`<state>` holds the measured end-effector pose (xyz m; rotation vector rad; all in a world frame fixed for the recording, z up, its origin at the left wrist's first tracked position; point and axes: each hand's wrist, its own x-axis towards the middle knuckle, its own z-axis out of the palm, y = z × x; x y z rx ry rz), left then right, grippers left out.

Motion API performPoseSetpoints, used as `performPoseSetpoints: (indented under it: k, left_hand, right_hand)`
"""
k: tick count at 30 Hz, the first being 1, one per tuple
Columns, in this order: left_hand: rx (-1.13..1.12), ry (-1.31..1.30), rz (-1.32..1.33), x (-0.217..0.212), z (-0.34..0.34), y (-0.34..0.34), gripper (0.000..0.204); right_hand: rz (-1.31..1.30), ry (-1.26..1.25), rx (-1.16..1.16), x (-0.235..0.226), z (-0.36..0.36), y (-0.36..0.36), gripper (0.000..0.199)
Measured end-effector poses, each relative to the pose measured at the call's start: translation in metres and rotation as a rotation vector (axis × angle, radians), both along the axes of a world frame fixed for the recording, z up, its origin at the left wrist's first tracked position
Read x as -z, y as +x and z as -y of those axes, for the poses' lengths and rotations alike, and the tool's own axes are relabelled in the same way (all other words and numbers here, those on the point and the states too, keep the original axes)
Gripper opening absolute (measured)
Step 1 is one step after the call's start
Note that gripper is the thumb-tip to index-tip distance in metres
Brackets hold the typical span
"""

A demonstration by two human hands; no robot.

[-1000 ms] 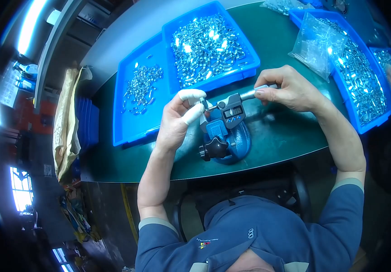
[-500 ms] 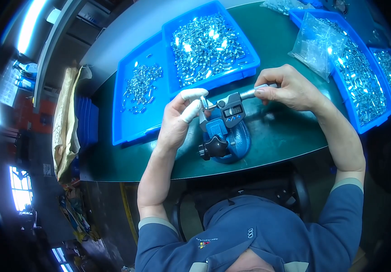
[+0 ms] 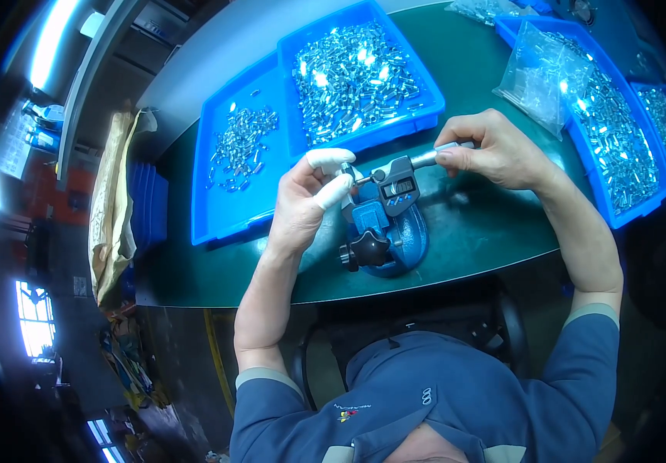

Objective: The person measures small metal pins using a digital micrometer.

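A digital micrometer (image 3: 399, 184) with a small display is clamped in a blue stand (image 3: 405, 245) that has a black star-shaped knob (image 3: 369, 248). At the micrometer's measuring gap is my left hand (image 3: 307, 197), its thumb and index finger in white finger covers. Those fingertips pinch a small shiny metal part (image 3: 348, 169), mostly hidden by them. My right hand (image 3: 495, 150) is closed around the silver thimble (image 3: 452, 149) at the micrometer's right end.
A blue tray (image 3: 201, 193) at left holds a small heap of metal parts; a fuller blue tray (image 3: 429, 116) overlaps it. At right stands another long blue tray (image 3: 615, 219), with a clear plastic bag (image 3: 530, 92) over its edge. Folded brown paper (image 3: 111, 208) stands beyond the green table's left edge.
My left thumb and index finger have shifted very slightly to the right at the measuring gap. My right hand keeps its hold on the thimble.
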<state>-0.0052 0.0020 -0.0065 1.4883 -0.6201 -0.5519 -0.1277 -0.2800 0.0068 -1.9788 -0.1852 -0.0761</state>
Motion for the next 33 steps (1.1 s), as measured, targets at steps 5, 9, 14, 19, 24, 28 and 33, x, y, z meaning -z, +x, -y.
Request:
performPoseSetpoints:
  k: [5,9,14,19,24,28,33]
  left_hand:
    - [0.013,-0.008,0.007,0.0000,0.0005,0.0007,0.029]
    - [0.016,-0.016,0.000,-0.0006,0.0015,0.0003,0.029]
    - [0.016,-0.007,0.005,-0.0015,0.0012,-0.0002,0.028]
    - [0.005,-0.001,0.021,-0.0022,0.0027,-0.0014,0.026]
    - [-0.011,0.026,0.053,-0.0019,0.0034,-0.0017,0.026]
    - [-0.018,0.046,0.059,-0.0006,0.0021,-0.0007,0.026]
    - [0.010,0.003,-0.027,0.0004,0.0029,-0.0030,0.027]
  right_hand:
    - [0.021,0.004,-0.009,0.0000,0.0002,-0.0007,0.027]
    - [0.022,0.012,-0.013,0.0000,0.0003,-0.0009,0.027]
    - [0.067,-0.014,0.000,0.0024,0.0000,-0.0008,0.027]
    - [0.034,-0.027,0.011,0.0004,0.0009,-0.0013,0.029]
    - [0.025,-0.003,0.016,0.0021,0.0010,-0.0002,0.029]
    - [0.000,0.028,0.016,0.0013,0.0003,0.0004,0.028]
    - [-0.003,0.013,0.021,0.0014,-0.0001,0.0005,0.028]
